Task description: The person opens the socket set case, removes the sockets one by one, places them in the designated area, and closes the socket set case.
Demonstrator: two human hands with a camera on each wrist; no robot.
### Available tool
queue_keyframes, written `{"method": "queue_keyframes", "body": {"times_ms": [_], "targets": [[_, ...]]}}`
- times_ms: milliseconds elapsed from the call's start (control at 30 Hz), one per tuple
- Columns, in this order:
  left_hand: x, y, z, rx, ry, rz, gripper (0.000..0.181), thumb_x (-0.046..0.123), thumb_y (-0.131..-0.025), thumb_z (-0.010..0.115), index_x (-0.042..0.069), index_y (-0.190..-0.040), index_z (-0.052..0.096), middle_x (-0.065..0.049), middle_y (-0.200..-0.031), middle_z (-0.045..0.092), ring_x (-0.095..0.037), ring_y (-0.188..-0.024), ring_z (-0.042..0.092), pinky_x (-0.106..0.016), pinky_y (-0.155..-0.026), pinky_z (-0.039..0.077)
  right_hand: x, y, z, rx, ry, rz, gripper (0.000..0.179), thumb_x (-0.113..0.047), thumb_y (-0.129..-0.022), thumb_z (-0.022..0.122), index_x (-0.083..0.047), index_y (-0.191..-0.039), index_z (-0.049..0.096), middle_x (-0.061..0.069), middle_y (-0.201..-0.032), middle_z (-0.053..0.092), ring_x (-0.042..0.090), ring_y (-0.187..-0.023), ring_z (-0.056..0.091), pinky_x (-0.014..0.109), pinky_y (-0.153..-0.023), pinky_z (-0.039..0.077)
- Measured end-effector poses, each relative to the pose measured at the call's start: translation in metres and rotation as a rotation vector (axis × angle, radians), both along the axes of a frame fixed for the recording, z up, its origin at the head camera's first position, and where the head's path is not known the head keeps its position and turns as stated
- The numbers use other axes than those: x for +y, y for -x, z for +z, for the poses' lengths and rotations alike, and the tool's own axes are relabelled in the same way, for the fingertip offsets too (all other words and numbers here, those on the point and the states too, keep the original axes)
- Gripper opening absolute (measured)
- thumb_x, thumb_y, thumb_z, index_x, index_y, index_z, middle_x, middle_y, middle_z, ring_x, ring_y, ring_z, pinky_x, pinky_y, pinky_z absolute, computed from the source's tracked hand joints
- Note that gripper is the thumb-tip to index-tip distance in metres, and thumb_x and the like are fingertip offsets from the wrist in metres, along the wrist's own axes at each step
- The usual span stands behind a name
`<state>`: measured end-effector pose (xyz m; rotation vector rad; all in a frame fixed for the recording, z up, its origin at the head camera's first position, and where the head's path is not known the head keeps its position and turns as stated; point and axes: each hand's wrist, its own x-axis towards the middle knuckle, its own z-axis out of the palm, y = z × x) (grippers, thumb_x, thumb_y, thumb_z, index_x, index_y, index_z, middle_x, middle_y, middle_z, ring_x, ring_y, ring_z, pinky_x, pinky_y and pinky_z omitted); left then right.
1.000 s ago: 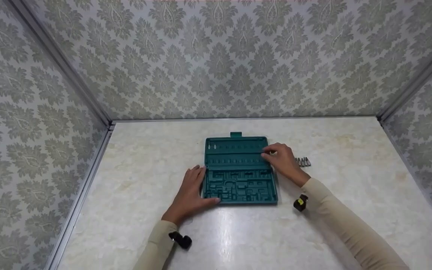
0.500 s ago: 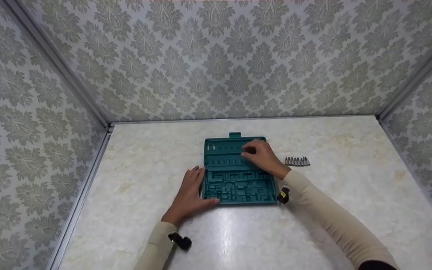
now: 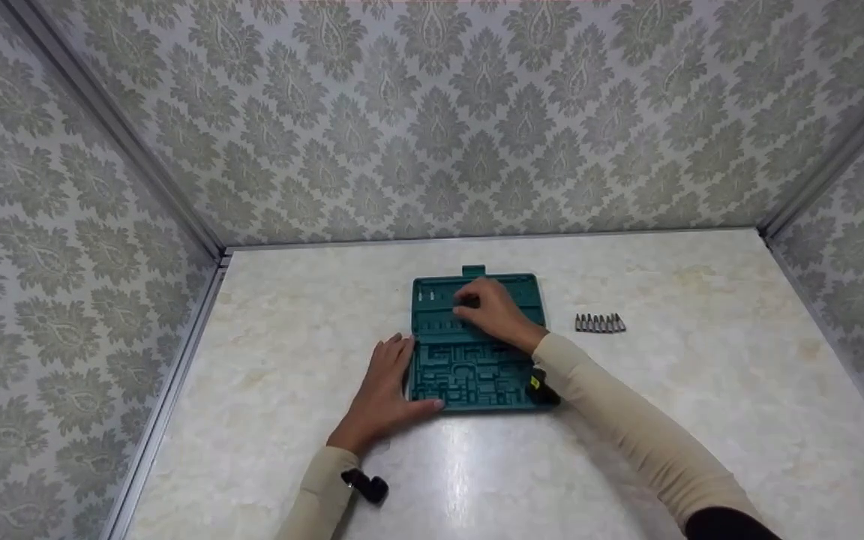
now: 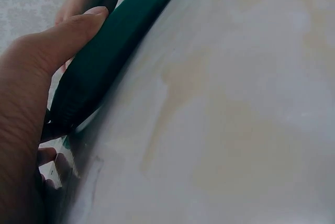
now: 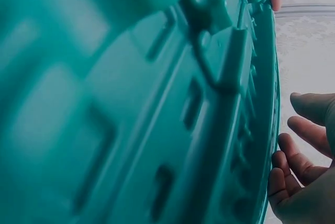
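we have the green case [image 3: 469, 379] lying open on the table [image 3: 702, 337], its two halves spread flat. our left hand [image 3: 383, 397] rests against the left side, fingers extended and thumb laid over the front rim, bracing it rather than gripping. our right hand [image 3: 496, 311] is over the far half, thumb and index tips near each other; we cannot tell whether a small piece sits between them. two small pale pieces [image 3: 432, 296] show at the left end of the far row, and a line of metal bits [image 3: 601, 325] lies on the table to the right of the case, well apart from our fingers. we judge this to be the step of seating pieces along that row. the next move seems to call for lining our fingertips up with a slot and pressing lightly.
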<state>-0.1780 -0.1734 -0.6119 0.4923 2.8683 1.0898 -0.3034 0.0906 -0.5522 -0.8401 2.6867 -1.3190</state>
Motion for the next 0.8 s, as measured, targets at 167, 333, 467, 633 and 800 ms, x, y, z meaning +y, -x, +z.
{"method": "queue_keyframes", "body": {"times_ms": [167,333,467,633,800], "targets": [[0.000,0.000,0.001,0.006,0.015,-0.006,0.129,0.081,-0.082,0.078,0.011,-0.176,0.026,-0.013,-0.182,0.023,-0.037,-0.169,0.011,-0.061,-0.134,0.019,-0.013,0.004,-0.001,-0.010,-0.009,-0.007,0.028,-0.012,-0.105,0.077,0.002,-0.129,0.078,0.016,-0.127,0.074,0.034,-0.119,0.067,0.054,-0.106,0.054],[0.001,-0.001,0.002,-0.005,0.019,-0.005,0.130,0.083,-0.082,0.077,0.011,-0.177,0.025,-0.012,-0.182,0.022,-0.037,-0.170,0.009,-0.061,-0.134,0.019,-0.021,0.007,-0.004,-0.017,0.024,-0.019,0.029,-0.011,-0.105,0.076,0.004,-0.130,0.077,0.018,-0.128,0.073,0.035,-0.121,0.067,0.055,-0.107,0.053],[0.002,-0.001,0.002,-0.014,0.018,0.001,0.131,0.085,-0.081,0.076,0.014,-0.177,0.024,-0.010,-0.183,0.022,-0.035,-0.170,0.009,-0.060,-0.134,0.020,-0.026,0.009,-0.005,-0.009,0.058,-0.007,0.028,-0.007,-0.105,0.075,0.006,-0.129,0.076,0.021,-0.127,0.074,0.037,-0.120,0.068,0.057,-0.107,0.054],[0.002,-0.002,0.001,-0.019,0.009,0.009,0.130,0.086,-0.081,0.076,0.016,-0.177,0.024,-0.008,-0.183,0.021,-0.033,-0.170,0.007,-0.060,-0.134,0.018,-0.035,0.013,-0.005,-0.001,0.050,0.012,0.027,-0.005,-0.104,0.075,0.008,-0.127,0.077,0.023,-0.127,0.075,0.039,-0.120,0.068,0.057,-0.107,0.054],[0.000,-0.002,0.002,-0.023,0.007,0.010,0.131,0.086,-0.081,0.076,0.017,-0.178,0.023,-0.007,-0.183,0.020,-0.033,-0.170,0.006,-0.059,-0.134,0.018,-0.042,0.018,-0.004,-0.009,0.016,0.012,0.028,-0.005,-0.104,0.075,0.009,-0.129,0.076,0.024,-0.127,0.074,0.039,-0.120,0.068,0.057,-0.107,0.054]]}}
